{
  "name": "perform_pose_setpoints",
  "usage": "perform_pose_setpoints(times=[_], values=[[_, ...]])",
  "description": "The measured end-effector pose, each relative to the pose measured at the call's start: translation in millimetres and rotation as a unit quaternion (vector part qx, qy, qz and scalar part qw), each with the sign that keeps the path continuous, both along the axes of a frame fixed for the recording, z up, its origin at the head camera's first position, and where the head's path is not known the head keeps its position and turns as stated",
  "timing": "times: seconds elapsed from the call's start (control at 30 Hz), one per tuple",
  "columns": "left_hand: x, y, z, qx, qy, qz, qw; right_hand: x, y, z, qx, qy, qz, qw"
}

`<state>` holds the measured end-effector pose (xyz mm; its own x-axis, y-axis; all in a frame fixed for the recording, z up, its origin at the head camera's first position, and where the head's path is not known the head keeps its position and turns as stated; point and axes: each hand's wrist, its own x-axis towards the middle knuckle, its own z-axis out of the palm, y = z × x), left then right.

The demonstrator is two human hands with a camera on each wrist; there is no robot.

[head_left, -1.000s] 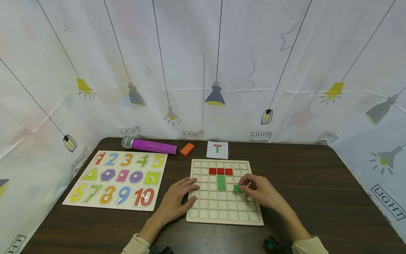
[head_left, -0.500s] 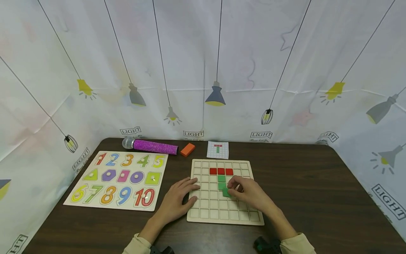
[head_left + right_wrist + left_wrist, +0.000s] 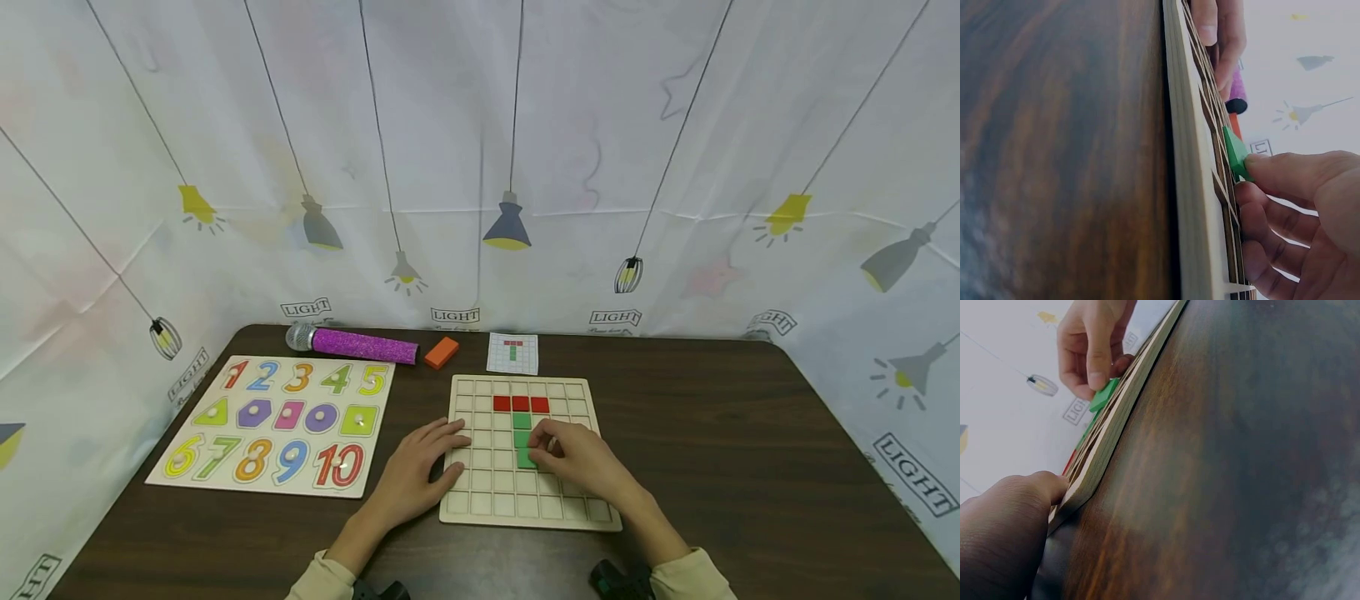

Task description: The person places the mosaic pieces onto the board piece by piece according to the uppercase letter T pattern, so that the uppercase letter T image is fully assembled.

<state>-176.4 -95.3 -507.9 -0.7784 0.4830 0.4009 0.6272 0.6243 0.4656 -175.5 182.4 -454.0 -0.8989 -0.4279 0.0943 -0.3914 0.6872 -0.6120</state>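
Note:
A wooden grid board (image 3: 480, 504) lies on the table, with a row of three red tiles (image 3: 521, 404) and green tiles (image 3: 522, 421) in a column beneath the middle one. My right hand (image 3: 581, 457) pinches a green tile (image 3: 526, 458) between thumb and fingers, at the lower end of that column. In the right wrist view this tile (image 3: 1236, 153) stands tilted against the grid. My left hand (image 3: 418, 468) rests on the board's left edge with fingers spread; its thumb touches the edge in the left wrist view.
A pattern card (image 3: 513, 355) showing a red and green T lies behind the board. An orange block (image 3: 442, 352) and a purple glittery microphone (image 3: 352, 343) sit at the back. A number-and-shape puzzle board (image 3: 273, 427) occupies the table's left side.
My right hand has carried the green tile leftward across the board to the bottom of the green column. The left hand has stayed on the board's edge.

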Motion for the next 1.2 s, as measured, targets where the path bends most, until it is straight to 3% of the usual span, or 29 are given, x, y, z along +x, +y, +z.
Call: perform_pose_setpoints(times=[0.87,1.2], values=[[-1.2,-1.1,-2.3,0.0,-0.012,-0.004,0.9999,2.9,-7.7,-0.8,0.029,0.025,-0.02,0.9991],[-1.8,-5.2,1.8,0.013,-0.028,-0.005,0.9995,-1.0,6.3,7.1,0.0,-0.013,0.015,0.9998]])
